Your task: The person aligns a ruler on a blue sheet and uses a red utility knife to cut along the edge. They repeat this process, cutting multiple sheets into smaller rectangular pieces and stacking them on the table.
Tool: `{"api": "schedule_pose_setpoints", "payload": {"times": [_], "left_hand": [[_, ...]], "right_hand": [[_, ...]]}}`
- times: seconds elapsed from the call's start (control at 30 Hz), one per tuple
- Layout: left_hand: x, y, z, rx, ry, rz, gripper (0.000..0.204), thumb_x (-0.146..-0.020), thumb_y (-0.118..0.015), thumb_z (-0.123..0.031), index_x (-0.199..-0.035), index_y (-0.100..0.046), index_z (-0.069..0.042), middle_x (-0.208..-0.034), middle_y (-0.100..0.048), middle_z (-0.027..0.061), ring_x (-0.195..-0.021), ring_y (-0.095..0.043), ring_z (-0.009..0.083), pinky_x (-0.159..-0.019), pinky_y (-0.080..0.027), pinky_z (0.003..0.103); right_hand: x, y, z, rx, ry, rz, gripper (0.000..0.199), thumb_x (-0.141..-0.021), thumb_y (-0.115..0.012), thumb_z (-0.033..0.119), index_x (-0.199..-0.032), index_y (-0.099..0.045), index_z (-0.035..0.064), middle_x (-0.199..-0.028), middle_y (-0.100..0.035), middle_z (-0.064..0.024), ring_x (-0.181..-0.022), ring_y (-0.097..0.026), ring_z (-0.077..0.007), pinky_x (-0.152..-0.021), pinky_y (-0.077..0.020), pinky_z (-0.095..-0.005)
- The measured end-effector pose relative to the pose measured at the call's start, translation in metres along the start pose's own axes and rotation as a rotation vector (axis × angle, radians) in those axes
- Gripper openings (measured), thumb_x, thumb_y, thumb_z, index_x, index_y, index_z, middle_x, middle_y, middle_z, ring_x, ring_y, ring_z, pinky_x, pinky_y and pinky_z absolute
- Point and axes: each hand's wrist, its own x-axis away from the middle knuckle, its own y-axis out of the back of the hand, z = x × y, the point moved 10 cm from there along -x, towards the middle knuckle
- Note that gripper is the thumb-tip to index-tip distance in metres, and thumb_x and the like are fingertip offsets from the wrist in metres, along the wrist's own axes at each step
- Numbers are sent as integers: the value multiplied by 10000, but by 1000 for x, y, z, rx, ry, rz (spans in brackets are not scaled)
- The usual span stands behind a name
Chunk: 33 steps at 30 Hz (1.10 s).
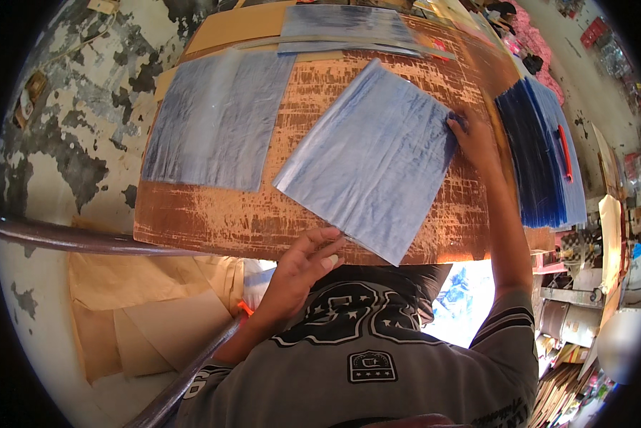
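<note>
A bluish, see-through plastic sheet (374,157) lies slanted over the middle of the worn brown table, with its left edge folded or rolled. My right hand (475,139) grips its upper right corner between thumb and fingers. At the lower edge, my left hand (306,258) has its curled fingertips on the sheet's border, and the thumb sits a little below. Left of this sheet lies a flat stack of similar plastic sheets (213,121).
More plastic sheets (342,27) lie at the far edge beside brown cardboard (238,28), with a long strip (334,44) across them. On the right stands a thick blue stack (531,153) with a red pen-like tool (565,153) on it. Brown paper (149,282) is below left.
</note>
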Motion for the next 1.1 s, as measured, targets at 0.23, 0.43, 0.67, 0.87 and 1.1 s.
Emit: {"api": "schedule_pose_setpoints", "payload": {"times": [0.23, 0.43, 0.67, 0.87, 1.1], "left_hand": [[-3, 5, -7, 7, -51, -15, 477, -1061, -620, -98, -1518, -513, -9, -1622, -535, 226, -1551, -499, 370, -1248, -440, 503], [-10, 14, -16, 28, -108, -101, 450, -1069, -606, -92, -1498, -517, 8, -1546, -597, 266, -1488, -573, 377, -1219, -469, 458], [-28, 39, -30, -34, -145, -115, 445, -1071, -617, -65, -1498, -521, 16, -1495, -635, 222, -1447, -608, 328, -1187, -493, 416], [-52, 49, -54, -270, -185, -184, 401, -1074, -615, -88, -1459, -556, 9, -1468, -654, 233, -1378, -653, 322, -1152, -517, 414], [-96, 49, -96, -487, -125, -140, 409, -1071, -673, -161, -1447, -602, -19, -1399, -676, 143, -1279, -679, 233, -1099, -534, 364]], "right_hand": [[16, 10, -24, 2, -75, -31, 338, -1012, -778, 209, -1291, -712, 30, -1230, -775, -236, -1151, -745, -421, -957, -587, -490], [35, 30, -19, 19, -57, -117, 305, -1000, -776, 208, -1247, -736, 32, -1124, -769, -234, -1055, -739, -436, -918, -577, -504], [79, 53, -14, 15, -38, -204, 264, -1006, -773, 211, -1215, -750, 52, -1077, -766, -220, -1012, -728, -416, -899, -567, -486], [143, 69, -13, -73, -327, -171, 252, -1027, -751, 190, -1232, -754, 43, -1101, -778, -191, -1026, -744, -328, -918, -560, -439], [201, 70, -5, -115, -409, -154, 274, -1018, -762, 149, -1264, -745, 32, -1079, -761, -162, -966, -719, -275, -896, -562, -428]]}}
